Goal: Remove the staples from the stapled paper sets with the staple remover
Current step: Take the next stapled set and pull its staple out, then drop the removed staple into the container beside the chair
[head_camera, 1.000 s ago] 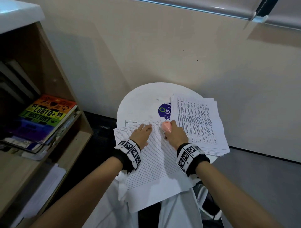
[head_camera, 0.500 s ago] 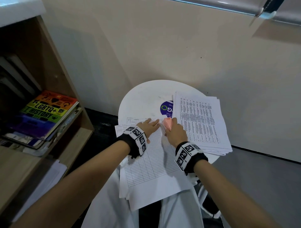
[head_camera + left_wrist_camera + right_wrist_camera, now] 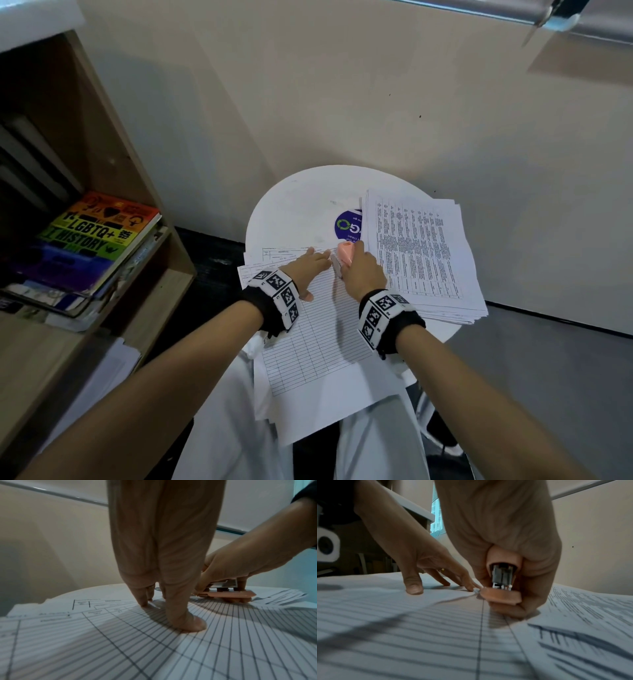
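Pressing straight fingers flat, the left hand (image 3: 310, 269) pins the paper set (image 3: 318, 329) so the sheets cannot shift. Beside it, the right hand (image 3: 363, 274) grips the pink remover (image 3: 344, 251) at the set's top corner, presumably where the staple sits. Beyond, a loose stack (image 3: 421, 253) overhangs the table (image 3: 294, 205); the shelf (image 3: 164, 236) holds books (image 3: 99, 236).

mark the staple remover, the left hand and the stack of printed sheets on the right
staple remover (image 3: 345, 253), head view, pink body above the right hand's grip.
left hand (image 3: 310, 267), head view, back of the hand.
stack of printed sheets (image 3: 419, 253), head view, middle of the top sheet.
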{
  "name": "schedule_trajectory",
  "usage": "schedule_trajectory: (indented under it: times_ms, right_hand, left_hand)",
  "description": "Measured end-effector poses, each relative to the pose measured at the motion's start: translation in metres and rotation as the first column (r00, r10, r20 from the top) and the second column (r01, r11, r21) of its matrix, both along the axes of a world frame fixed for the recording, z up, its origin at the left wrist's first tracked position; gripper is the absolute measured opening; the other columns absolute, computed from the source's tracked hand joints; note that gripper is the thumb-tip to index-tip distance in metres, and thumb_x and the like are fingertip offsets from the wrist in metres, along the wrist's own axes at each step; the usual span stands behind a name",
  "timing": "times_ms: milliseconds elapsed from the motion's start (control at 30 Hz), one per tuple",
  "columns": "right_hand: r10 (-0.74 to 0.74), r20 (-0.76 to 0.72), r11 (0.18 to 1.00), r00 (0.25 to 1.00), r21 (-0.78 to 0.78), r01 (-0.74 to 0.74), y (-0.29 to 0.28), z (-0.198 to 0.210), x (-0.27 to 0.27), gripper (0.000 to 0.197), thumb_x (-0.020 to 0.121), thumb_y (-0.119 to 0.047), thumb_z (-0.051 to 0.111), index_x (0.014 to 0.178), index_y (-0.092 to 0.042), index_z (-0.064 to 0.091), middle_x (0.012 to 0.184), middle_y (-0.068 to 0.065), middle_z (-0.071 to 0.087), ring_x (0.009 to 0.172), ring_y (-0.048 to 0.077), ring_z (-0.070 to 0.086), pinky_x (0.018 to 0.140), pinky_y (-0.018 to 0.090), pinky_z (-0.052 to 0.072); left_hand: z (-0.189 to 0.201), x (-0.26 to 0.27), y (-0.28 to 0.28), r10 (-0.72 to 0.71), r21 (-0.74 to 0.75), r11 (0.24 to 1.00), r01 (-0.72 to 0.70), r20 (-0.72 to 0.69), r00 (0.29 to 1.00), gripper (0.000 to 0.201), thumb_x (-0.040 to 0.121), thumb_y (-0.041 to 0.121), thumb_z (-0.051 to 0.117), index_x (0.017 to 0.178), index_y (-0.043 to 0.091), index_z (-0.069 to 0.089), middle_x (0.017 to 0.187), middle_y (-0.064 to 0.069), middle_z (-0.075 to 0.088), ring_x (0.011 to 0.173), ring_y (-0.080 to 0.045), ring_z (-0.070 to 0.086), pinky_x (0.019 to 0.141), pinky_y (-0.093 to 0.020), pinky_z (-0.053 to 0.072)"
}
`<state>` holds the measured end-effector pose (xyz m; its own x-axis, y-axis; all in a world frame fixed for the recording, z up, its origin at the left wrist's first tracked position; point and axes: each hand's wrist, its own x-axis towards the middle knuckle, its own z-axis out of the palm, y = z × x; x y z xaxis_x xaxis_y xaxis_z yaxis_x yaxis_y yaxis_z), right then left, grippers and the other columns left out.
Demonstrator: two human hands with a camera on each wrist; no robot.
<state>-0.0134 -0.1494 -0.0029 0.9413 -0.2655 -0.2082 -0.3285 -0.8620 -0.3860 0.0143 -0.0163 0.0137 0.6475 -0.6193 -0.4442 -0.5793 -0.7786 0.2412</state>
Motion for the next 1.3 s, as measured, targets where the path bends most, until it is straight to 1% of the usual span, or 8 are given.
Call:
schedule_trajectory:
  times_ms: [333, 767, 900, 1033, 1067, 1133, 1233, 1300]
  right_hand:
    - [-0.116, 0.012, 0.99, 0.993, 0.08, 0.114, 0.017, -0.007, 0.009, 0.048, 0.098, -0.02, 0.047, 0.14, -0.011, 0.027, 0.127, 0.017, 0.053, 0.108, 0.035, 0.058, 0.076, 0.039, 0.044]
    - [-0.199, 0.039, 0.966, 0.979, 0.176, 0.189, 0.007, 0.004, 0.04, 0.048, 0.1, -0.031, 0.041, 0.14, -0.008, 0.026, 0.123, 0.021, 0.056, 0.105, 0.037, 0.059, 0.071, 0.037, 0.041]
    - [-0.104, 0.159, 0.983, 0.982, 0.166, 0.078, -0.006, 0.021, 0.04, 0.044, 0.098, -0.026, 0.045, 0.137, -0.012, 0.031, 0.117, 0.017, 0.059, 0.098, 0.036, 0.061, 0.069, 0.037, 0.043]
    - [-0.066, 0.261, 0.976, 0.963, 0.216, 0.009, -0.022, 0.038, 0.011, 0.041, 0.094, -0.023, 0.051, 0.132, -0.018, 0.035, 0.112, 0.011, 0.063, 0.09, 0.032, 0.061, 0.067, 0.034, 0.044]
    - [-0.068, 0.276, 0.975, 0.959, 0.222, 0.005, -0.027, 0.042, 0.002, 0.043, 0.093, -0.022, 0.053, 0.132, -0.019, 0.035, 0.111, 0.009, 0.063, 0.088, 0.031, 0.061, 0.066, 0.033, 0.043]
    - [-0.079, 0.303, 0.975, 0.95, 0.224, 0.01, -0.036, 0.05, -0.016, 0.046, 0.093, -0.021, 0.054, 0.134, -0.021, 0.034, 0.108, 0.007, 0.062, 0.085, 0.028, 0.058, 0.065, 0.032, 0.038]
    - [-0.088, 0.343, 0.972, 0.935, 0.235, 0.005, -0.046, 0.057, -0.044, 0.044, 0.095, -0.021, 0.051, 0.135, -0.022, 0.034, 0.106, 0.006, 0.061, 0.081, 0.023, 0.052, 0.066, 0.032, 0.036]
    - [-0.099, 0.367, 0.966, 0.925, 0.258, 0.001, -0.051, 0.06, -0.062, 0.044, 0.095, -0.024, 0.05, 0.135, -0.022, 0.034, 0.109, 0.006, 0.062, 0.086, 0.026, 0.057, 0.067, 0.033, 0.038]
  left_hand:
    - [-0.001, -0.002, 0.005, 0.037, -0.119, 0.992, -0.043, -0.054, 0.998, 0.087, 0.083, 0.004, 0.068, 0.15, 0.007, 0.014, 0.16, -0.008, 0.001, 0.147, -0.029, 0.0, 0.114, -0.033, -0.004]
    - [-0.017, 0.012, 0.005, 0.051, -0.04, 0.998, -0.053, -0.068, 0.996, 0.084, 0.085, 0.009, 0.067, 0.15, 0.006, 0.013, 0.16, -0.009, -0.009, 0.146, -0.035, -0.01, 0.118, -0.043, 0.007]
    - [-0.016, 0.021, 0.008, 0.051, -0.036, 0.998, -0.054, -0.089, 0.995, 0.085, 0.088, 0.012, 0.064, 0.151, 0.006, 0.007, 0.159, -0.01, -0.011, 0.146, -0.034, -0.012, 0.118, -0.044, 0.004]
    - [-0.007, 0.03, 0.006, 0.167, -0.154, 0.971, -0.181, -0.1, 0.981, 0.072, 0.088, -0.002, 0.059, 0.149, 0.006, 0.021, 0.159, -0.011, 0.011, 0.147, -0.031, 0.011, 0.117, -0.037, 0.016]
    - [-0.005, 0.027, 0.001, 0.254, -0.298, 0.912, -0.282, -0.128, 0.959, 0.062, 0.087, -0.007, 0.056, 0.144, 0.004, 0.034, 0.153, -0.014, 0.029, 0.14, -0.027, 0.031, 0.111, -0.031, 0.03]
    - [0.004, 0.011, -0.015, 0.388, -0.618, 0.638, -0.46, -0.258, 0.885, 0.033, 0.091, -0.003, 0.053, 0.124, 0.0, 0.057, 0.125, -0.018, 0.06, 0.099, -0.01, 0.064, 0.083, -0.018, 0.048]
    - [0.022, -0.025, -0.046, 0.306, -0.743, 0.209, -0.636, -0.568, 0.764, 0.021, 0.097, 0.011, 0.05, 0.111, -0.001, 0.06, 0.092, -0.013, 0.066, 0.066, -0.002, 0.068, 0.067, -0.018, 0.055]
    - [0.03, -0.047, -0.063, 0.296, -0.741, 0.058, -0.669, -0.627, 0.721, 0.022, 0.093, 0.008, 0.056, 0.111, -0.005, 0.06, 0.086, -0.012, 0.064, 0.064, -0.004, 0.068, 0.065, -0.02, 0.058]
